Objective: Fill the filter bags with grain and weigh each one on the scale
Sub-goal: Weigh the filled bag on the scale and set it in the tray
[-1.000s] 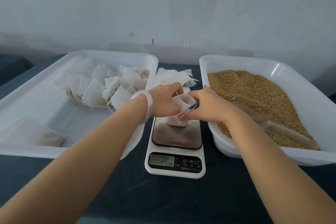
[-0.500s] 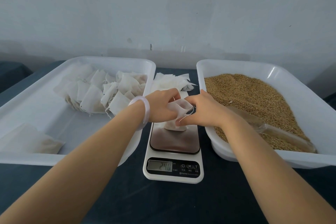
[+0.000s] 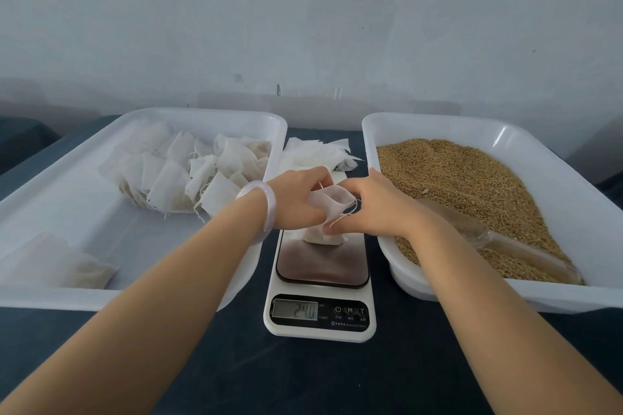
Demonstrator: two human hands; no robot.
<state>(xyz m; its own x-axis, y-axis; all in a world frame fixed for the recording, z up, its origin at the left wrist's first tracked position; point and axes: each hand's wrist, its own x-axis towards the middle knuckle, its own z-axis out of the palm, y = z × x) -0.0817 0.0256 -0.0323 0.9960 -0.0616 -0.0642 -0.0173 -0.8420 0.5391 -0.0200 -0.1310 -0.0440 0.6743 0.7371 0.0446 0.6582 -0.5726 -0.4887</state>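
One filter bag [image 3: 332, 210] sits on the one scale [image 3: 320, 335], between both hands. The left hand [image 3: 300, 199] grips its near rim with curled fingers, and the right hand [image 3: 374, 209] pinches the opposite rim and string. Two trays: the left tray [image 3: 202, 113] outside the left hand holds filled bags [image 3: 188, 175], and the right tray [image 3: 438, 120] outside the right holds grain [image 3: 455, 175] and one scoop [image 3: 505, 242]. The surface [image 3: 303, 381] is dark, the wall [image 3: 303, 27] pale. The bag stands upright, long axis vertical, mouth open upward.
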